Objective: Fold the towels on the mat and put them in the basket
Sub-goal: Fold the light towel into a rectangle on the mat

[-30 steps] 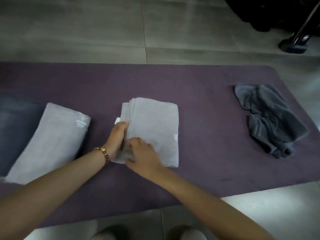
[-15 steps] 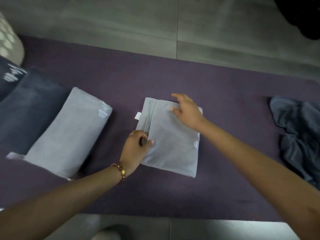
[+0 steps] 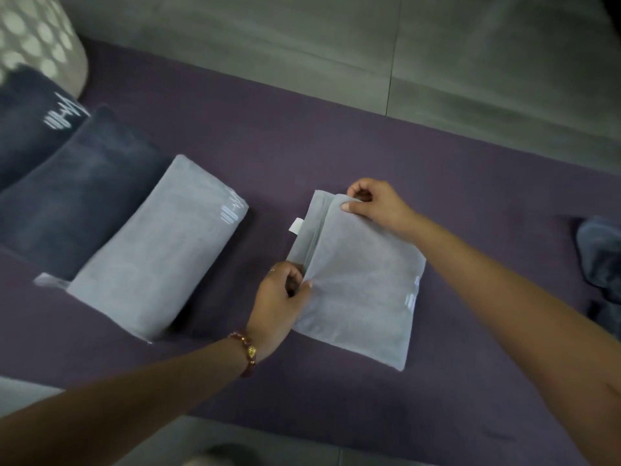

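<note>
A light grey towel (image 3: 363, 284), folded into a small rectangle, lies in the middle of the purple mat (image 3: 302, 146). My left hand (image 3: 279, 304) pinches its left edge near the front. My right hand (image 3: 376, 203) pinches the far left corner of the top layer. A white label sticks out on the towel's left side. To the left lie a folded light grey towel (image 3: 158, 243), a folded dark blue towel (image 3: 70, 196) and another dark blue one (image 3: 27, 122) in a row. A white basket with round holes (image 3: 40, 38) stands at the far left corner.
A crumpled dark grey-blue towel (image 3: 601, 264) lies at the mat's right edge. Grey floor tiles (image 3: 437, 62) surround the mat. Bare mat shows in front of and behind the towel I hold.
My right hand moved from the towel's near edge to its far corner and now pinches it. My view swung left, bringing the basket and dark blue towels into sight.
</note>
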{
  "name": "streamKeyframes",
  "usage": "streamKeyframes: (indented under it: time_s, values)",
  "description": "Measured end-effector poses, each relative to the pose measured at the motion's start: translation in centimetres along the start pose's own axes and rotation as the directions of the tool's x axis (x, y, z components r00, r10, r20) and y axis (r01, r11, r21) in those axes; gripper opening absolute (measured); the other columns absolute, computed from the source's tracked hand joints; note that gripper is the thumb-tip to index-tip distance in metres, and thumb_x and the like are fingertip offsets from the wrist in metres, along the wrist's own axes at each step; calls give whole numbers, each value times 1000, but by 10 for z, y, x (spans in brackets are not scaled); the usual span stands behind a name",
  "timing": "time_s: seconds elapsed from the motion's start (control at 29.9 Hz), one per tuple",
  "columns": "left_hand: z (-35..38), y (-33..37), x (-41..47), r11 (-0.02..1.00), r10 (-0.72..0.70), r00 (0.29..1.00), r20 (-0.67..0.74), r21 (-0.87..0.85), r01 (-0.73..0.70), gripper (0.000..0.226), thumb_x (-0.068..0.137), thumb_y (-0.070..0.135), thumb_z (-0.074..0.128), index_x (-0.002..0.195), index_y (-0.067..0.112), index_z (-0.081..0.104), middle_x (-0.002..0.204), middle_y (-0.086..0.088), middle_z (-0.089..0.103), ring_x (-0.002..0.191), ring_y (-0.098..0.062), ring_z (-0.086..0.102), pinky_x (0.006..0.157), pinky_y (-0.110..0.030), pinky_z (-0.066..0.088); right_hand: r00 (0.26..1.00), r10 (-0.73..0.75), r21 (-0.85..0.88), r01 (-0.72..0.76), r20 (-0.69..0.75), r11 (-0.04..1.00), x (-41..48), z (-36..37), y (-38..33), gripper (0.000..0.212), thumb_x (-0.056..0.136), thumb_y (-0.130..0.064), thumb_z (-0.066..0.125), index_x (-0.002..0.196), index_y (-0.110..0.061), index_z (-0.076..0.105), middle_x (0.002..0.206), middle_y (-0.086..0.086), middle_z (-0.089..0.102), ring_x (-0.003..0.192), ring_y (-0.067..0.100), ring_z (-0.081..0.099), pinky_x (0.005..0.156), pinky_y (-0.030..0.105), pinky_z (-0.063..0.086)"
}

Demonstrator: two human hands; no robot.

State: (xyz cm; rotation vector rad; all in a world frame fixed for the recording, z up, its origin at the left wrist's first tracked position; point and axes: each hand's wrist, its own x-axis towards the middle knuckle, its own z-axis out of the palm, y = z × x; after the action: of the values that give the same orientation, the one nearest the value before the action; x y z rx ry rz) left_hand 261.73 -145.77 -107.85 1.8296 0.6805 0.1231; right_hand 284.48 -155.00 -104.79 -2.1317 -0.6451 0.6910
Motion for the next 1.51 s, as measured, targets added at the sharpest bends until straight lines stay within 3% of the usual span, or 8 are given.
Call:
streamKeyframes:
  time_s: [0.2,0.37,0.5,0.7,1.0,1.2,1.37,1.51]
  values:
    - [-2,0,-17,969,-137,990,-26,-212,129,22,85,9,66,96,22,51,95,1,61,81,-4,59,67,-11,49,997,-38,-209,50,61,977,8,11,9,19,82,-20,72,86,-21,53,82,-8,55,75,7,48,68,17,38]
    - [-9,-1,-28,966,-163,981,103,-186,180,30,82,16,72,107,21,57,90,7,65,77,-2,63,66,-17,52,983,15,-518,82,180,851,16,5,-3,36,80,-35,72,110,-23,56,100,-9,54,92,10,51,82,23,37]
    - [-13,6,-29,965,-139,983,121,-206,162,24,80,16,74,100,21,61,86,7,67,75,-3,65,61,-19,53,950,146,-422,-16,277,907,19,-4,-6,26,80,-31,74,97,-21,57,84,-8,59,78,12,56,74,25,42]
    - [-30,4,-21,965,-152,987,56,-206,161,15,84,13,69,95,21,61,86,6,66,74,-3,66,55,-20,53,967,2,-147,37,255,988,20,-11,-16,17,86,-18,68,86,-25,53,85,-9,60,74,1,57,69,14,45]
    - [-44,-13,-11,981,-195,977,82,-6,196,5,86,20,67,88,22,63,82,8,67,57,-8,64,54,-19,47,979,24,-133,4,204,991,31,13,-9,14,89,-23,64,95,-15,54,91,-2,59,80,9,56,67,19,43]
    - [-48,-7,11,957,-214,964,156,234,174,34,70,21,78,94,24,54,86,8,60,72,-6,58,60,-24,46,971,140,-301,-76,195,951,30,2,-17,32,86,-49,61,86,-18,55,84,-7,57,76,9,54,68,23,43]
    - [-28,19,43,930,-40,979,199,367,-37,65,71,20,70,129,20,40,121,2,39,115,-16,42,100,-31,37,900,363,-470,-218,242,855,9,-50,1,53,88,-66,42,81,-18,64,85,-5,61,78,11,59,75,30,44]
    - [-4,26,79,636,349,857,379,575,-514,61,89,34,49,145,19,30,153,-3,24,142,-19,20,114,-34,12,905,369,-346,-283,213,895,-10,-72,20,42,88,-51,55,78,-12,65,76,0,61,73,16,58,72,28,46]
